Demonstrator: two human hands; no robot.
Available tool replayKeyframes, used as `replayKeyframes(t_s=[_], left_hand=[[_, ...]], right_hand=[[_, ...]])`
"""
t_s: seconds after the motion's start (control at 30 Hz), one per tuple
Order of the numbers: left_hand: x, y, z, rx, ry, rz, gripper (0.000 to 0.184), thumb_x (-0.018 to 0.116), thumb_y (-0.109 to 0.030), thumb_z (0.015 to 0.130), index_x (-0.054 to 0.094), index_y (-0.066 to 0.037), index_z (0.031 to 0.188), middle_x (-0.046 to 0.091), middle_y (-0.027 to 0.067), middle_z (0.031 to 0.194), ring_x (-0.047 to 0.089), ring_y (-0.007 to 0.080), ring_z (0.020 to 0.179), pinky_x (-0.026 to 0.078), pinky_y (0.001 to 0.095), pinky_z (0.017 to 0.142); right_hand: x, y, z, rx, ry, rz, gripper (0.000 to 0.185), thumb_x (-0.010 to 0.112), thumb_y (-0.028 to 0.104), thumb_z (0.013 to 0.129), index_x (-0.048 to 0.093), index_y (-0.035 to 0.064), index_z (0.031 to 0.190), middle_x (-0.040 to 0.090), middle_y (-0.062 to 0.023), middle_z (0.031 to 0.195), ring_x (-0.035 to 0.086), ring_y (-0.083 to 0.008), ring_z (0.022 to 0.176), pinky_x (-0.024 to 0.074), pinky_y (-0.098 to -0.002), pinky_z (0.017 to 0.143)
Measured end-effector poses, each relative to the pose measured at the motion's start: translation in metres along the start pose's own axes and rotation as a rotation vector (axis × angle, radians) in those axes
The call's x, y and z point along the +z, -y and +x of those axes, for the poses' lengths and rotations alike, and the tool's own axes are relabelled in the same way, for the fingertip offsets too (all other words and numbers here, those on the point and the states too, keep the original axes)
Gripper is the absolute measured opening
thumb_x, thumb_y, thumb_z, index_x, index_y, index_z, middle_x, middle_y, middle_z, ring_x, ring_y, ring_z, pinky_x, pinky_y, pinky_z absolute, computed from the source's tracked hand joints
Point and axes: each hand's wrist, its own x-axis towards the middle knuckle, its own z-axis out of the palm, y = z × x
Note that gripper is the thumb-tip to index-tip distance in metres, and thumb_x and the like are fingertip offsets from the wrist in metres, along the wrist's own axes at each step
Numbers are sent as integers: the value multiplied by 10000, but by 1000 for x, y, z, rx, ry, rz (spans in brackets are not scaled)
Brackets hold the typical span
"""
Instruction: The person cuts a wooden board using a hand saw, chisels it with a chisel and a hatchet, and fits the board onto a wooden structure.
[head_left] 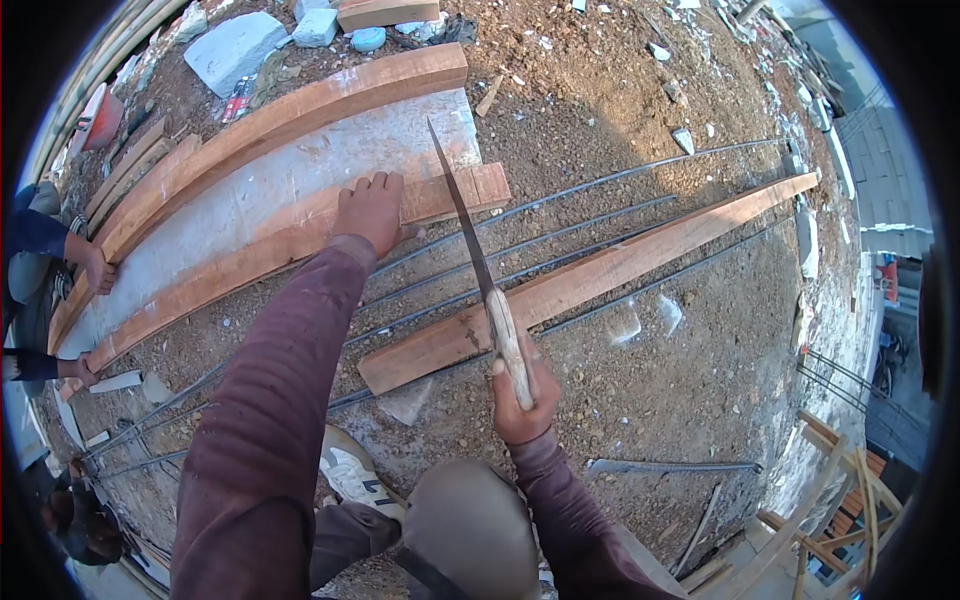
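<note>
My right hand (528,398) is closed round the pale wooden handle of a handsaw (470,230). Its narrow dark blade points away from me and lies across the near wooden beam (250,252), close to that beam's right end. To the left of the blade, my left hand (370,215) grips the same beam from above, its fingers over the top and the thumb toward the blade. A pale flat board (300,150) lies between this beam and a second wooden beam (290,108) beyond it.
Another person's hands, one hand (95,268) and a lower one (78,370), hold the beams' left ends. A loose timber (600,285) lies over steel rebar rods (590,180) on rubble ground. Concrete blocks (235,50) sit at the back. A wooden frame (815,500) stands lower right.
</note>
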Motion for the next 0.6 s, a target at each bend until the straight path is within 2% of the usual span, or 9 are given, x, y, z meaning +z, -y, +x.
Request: replayKeyframes(t_s=[0.07,0.13,0.2,0.3,0.37,0.43,0.5,0.53,0.6], left_hand=[[1,-3,0,-3,4,-4,728,829,-471,765,500,-55,1263,561,136,1265,529,331,1222,433,498,959],[5,-1,-5,-19,5,-9,724,829,-474,765,501,-56,1257,563,135,1263,530,337,1221,434,497,962],[3,0,1,-13,-27,-13,724,828,-481,765,503,-56,1253,565,135,1260,531,344,1220,433,496,967],[1,1,0,2,-8,-9,732,829,-488,760,503,-51,1248,566,141,1258,531,349,1218,433,495,969],[-1,-2,0,-5,12,-21,739,830,-493,756,503,-49,1248,568,144,1255,531,347,1219,433,496,965],[-6,5,5,-30,1,-23,746,829,-498,753,502,-48,1249,570,146,1253,531,344,1220,433,497,962],[-3,-1,0,-9,15,-17,750,827,-502,753,500,-49,1253,572,145,1253,531,342,1222,433,496,959],[-5,0,6,-5,-10,-22,751,827,-502,752,500,-50,1253,573,144,1252,532,341,1221,433,497,958],[2,2,0,6,-14,-27,752,828,-503,750,501,-51,1254,574,141,1250,532,339,1220,433,498,955]], right_hand=[[-16,-16,-66,-182,-102,12,477,603,96,946,534,-111,1370,674,-267,1204,694,-291,1065,511,-348,931],[-13,-6,-50,-120,-94,55,480,603,93,948,528,-111,1376,664,-269,1234,680,-291,1109,501,-350,954],[14,-13,23,-209,-66,-25,505,598,53,936,504,-91,1410,675,-264,1219,717,-214,950,546,-304,792],[17,-3,36,-123,-44,82,492,595,56,945,509,-86,1409,687,-246,1192,707,-182,890,543,-307,747],[-11,-1,-38,-85,-67,46,468,590,87,961,527,-95,1388,645,-257,1290,677,-233,1062,513,-323,903],[-20,-3,-52,-195,-79,8,474,582,84,962,516,-95,1397,651,-247,1284,681,-216,1036,519,-318,883],[-5,0,-27,-167,-109,0,478,572,71,959,509,-98,1401,648,-247,1289,677,-222,1053,514,-324,900],[8,-2,19,-166,-83,-17,477,565,64,957,506,-101,1401,643,-250,1296,671,-236,1088,506,-331,931],[16,24,40,39,13,111,480,564,64,954,504,-107,1399,635,-255,1305,649,-260,1148,480,-346,985]])
